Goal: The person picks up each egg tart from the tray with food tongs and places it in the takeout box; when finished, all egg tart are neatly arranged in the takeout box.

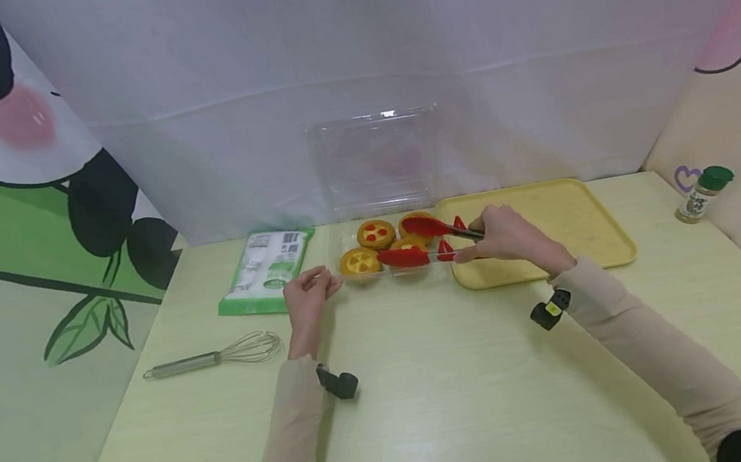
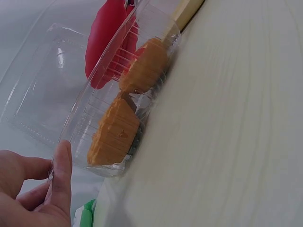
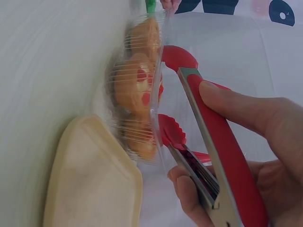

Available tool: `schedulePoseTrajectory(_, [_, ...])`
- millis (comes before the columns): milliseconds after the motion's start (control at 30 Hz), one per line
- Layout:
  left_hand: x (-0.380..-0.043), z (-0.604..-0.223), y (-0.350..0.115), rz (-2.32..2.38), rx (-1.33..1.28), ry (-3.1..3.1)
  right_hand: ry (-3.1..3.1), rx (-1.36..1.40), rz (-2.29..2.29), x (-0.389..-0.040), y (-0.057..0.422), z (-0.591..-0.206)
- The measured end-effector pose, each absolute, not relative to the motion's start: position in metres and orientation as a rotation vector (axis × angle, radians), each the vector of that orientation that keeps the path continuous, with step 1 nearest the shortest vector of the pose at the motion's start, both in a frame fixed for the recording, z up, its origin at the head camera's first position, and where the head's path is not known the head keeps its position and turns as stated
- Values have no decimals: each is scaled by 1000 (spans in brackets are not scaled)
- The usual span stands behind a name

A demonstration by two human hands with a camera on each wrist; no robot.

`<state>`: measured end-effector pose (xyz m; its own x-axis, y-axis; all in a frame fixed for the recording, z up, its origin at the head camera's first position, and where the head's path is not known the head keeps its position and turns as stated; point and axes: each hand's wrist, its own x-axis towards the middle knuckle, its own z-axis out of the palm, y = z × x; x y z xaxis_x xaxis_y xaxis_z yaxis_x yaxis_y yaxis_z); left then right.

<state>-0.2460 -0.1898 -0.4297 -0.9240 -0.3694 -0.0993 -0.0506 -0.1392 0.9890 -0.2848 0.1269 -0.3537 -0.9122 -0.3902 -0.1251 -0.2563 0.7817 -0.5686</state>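
My right hand [image 1: 506, 235] grips a pair of red and silver tongs [image 3: 222, 146], their red tips spread over the tarts in a clear plastic box [image 2: 78, 106]. Several egg tarts [image 1: 360, 262] sit in the box, some with red bits on top. With thumb and fingers, my left hand [image 2: 38, 189] pinches the rim at the box's left front corner. The clear lid [image 1: 379, 163] stands raised behind, against the backdrop. Whether the tong tips touch a tart cannot be made out.
To the right of the box lies a yellow tray [image 1: 595, 229]. A white and green packet [image 1: 266, 270] is left of it, with a whisk [image 1: 218, 357] in front. A green-capped jar [image 1: 703, 195] stands at the far right by the backdrop [image 1: 223, 125].
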Motion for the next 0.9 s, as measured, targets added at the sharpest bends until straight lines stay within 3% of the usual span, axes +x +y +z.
schedulePoseTrajectory(400, [-246,-432,-190,-2183,482,-1873,2770,-474,-1053,-265,162,-372])
schedulePoseTrajectory(900, [-249,-437,-194,-2182,428,-1892,3011,-9,-885,-173,311,-393])
